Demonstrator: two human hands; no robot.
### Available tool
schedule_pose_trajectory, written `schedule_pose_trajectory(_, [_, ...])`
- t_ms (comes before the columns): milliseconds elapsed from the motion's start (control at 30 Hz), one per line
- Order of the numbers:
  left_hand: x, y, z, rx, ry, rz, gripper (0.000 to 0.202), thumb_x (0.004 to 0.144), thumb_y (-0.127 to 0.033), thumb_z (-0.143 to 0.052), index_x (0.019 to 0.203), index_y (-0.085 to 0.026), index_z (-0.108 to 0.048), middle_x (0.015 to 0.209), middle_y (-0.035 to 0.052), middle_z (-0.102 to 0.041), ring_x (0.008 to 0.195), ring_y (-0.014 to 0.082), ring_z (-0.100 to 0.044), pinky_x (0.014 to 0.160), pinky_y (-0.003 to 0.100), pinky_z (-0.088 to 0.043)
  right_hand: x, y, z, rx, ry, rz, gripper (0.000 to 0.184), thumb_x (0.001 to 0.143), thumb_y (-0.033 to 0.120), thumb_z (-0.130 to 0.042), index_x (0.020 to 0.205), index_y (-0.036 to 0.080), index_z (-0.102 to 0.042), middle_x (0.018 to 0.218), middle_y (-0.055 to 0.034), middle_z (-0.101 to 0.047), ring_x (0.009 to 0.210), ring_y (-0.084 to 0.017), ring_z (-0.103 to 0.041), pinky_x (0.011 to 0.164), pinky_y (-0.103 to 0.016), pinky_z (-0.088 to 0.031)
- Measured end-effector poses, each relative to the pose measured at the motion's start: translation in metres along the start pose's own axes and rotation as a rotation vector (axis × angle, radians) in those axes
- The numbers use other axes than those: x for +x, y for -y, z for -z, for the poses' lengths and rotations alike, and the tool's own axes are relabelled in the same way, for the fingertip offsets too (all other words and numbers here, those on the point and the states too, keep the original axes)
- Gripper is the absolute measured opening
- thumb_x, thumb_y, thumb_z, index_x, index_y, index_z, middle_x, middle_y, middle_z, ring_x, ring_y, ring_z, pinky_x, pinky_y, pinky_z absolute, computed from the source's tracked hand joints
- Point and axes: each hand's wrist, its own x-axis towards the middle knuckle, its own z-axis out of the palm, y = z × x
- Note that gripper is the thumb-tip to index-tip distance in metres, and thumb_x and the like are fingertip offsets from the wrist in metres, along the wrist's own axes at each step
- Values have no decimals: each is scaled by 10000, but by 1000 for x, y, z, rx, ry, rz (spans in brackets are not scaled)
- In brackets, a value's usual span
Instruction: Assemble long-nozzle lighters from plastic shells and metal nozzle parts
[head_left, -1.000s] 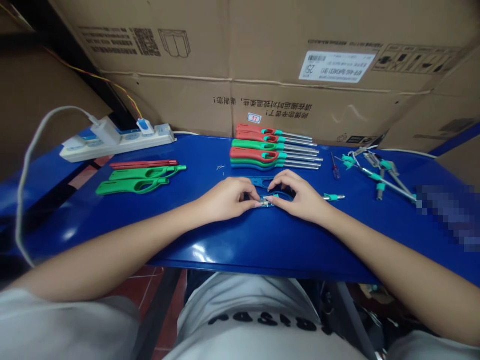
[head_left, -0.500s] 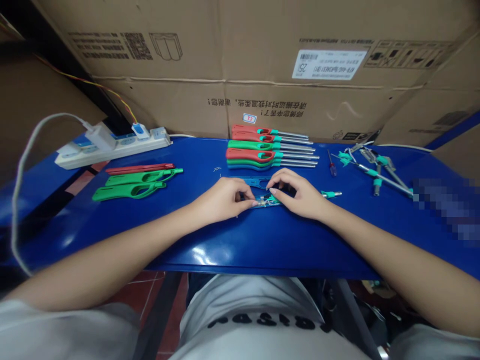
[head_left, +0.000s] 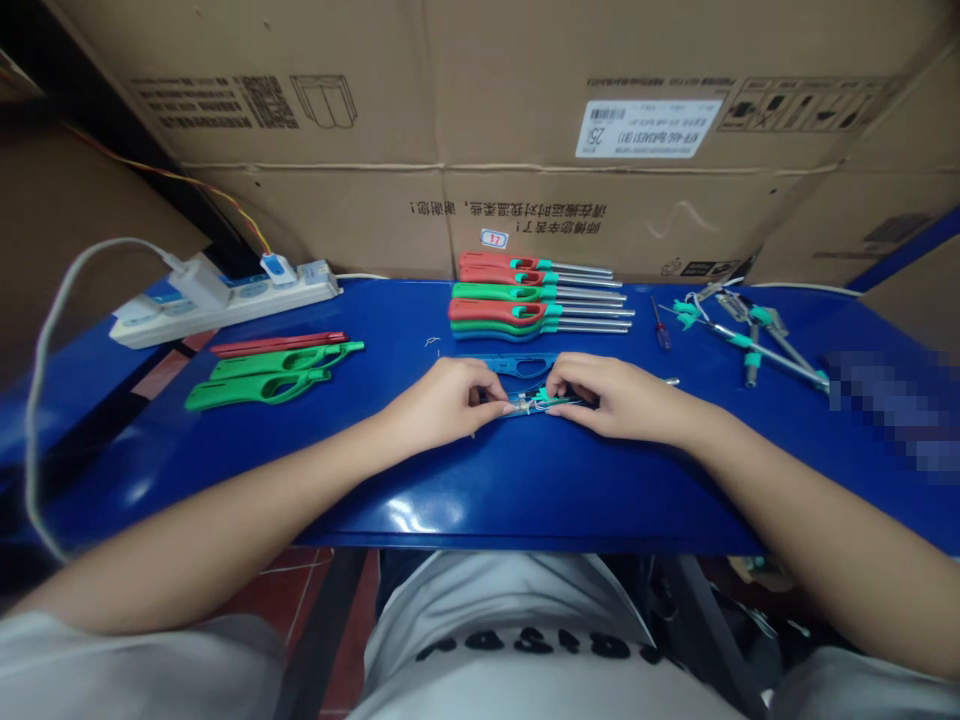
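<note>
My left hand point(head_left: 442, 402) and my right hand point(head_left: 619, 398) meet at the middle of the blue table point(head_left: 465, 480). Both pinch a small lighter insert with a teal part and thin wires point(head_left: 534, 403), lying over a blue lighter shell half point(head_left: 551, 402). A second blue shell half point(head_left: 510, 363) lies just behind the fingers. The fingers of both hands are curled closed on the piece. A metal tube with a teal collar point(head_left: 670, 381) pokes out behind my right hand.
A stack of assembled red and green lighters point(head_left: 536, 305) lies at the back. Green and red shell halves point(head_left: 270, 365) are at the left, a white power strip point(head_left: 225, 297) behind them. Metal tubes with teal collars point(head_left: 742, 330) and a small screwdriver point(head_left: 660, 327) lie at the right. Cardboard boxes point(head_left: 525, 130) wall off the back.
My right hand has shifted, its fingers now lying flatter over the insert, covering more of the teal-collared tube. My left hand barely moved. The view tilted slightly.
</note>
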Motion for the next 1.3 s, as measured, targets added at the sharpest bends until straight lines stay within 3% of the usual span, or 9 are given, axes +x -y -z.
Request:
schedule_pose_trajectory(367, [1,0,1,32,1,-17,95,876,-241,-721,877,-173,-788,769,22,-693,606,105,-589,597,225,-445,-2,1,8,39,14,19,102,919,250,-590,979,223,-667,863,-25,-656,683,-149,-549,632,-282,-411])
schedule_pose_trajectory(567, [-1,-1,3,156,9,-133,131,913,-243,-688,945,-175,-795,849,50,-708,741,147,-654,674,249,-479,-3,-1,10,26,19,6,77,894,244,-616,946,226,-670,856,-23,-673,691,-153,-559,626,-279,-411])
schedule_pose_trajectory(867, [-5,-6,6,376,38,-154,188,957,-303,-634,974,-203,-793,904,48,-730,892,200,-677,800,302,-519,-5,2,15,20,53,21,68,863,239,-657,925,211,-651,853,-18,-638,693,-139,-544,604,-257,-408])
schedule_pose_trajectory(1000, [-6,-8,7,516,10,-209,217,963,-352,-615,962,-224,-791,895,34,-729,893,220,-645,757,327,-521,-5,2,15,15,65,56,71,886,195,-601,929,198,-657,909,-31,-664,735,-137,-573,641,-249,-425])
schedule_pose_trajectory(1133, [-6,-8,6,532,-21,-335,271,972,-358,-591,1135,-201,-741,1048,63,-720,981,237,-616,830,356,-536,-4,0,14,16,55,49,103,905,193,-566,936,195,-664,899,-37,-685,734,-144,-586,654,-254,-427])
schedule_pose_trajectory(1300, [-6,-4,-3,432,97,-432,343,1008,-319,-528,1306,-190,-640,1283,104,-639,1170,244,-586,1014,392,-507,-3,0,13,2,54,31,115,903,191,-559,937,199,-669,896,-34,-694,739,-147,-592,659,-256,-423])
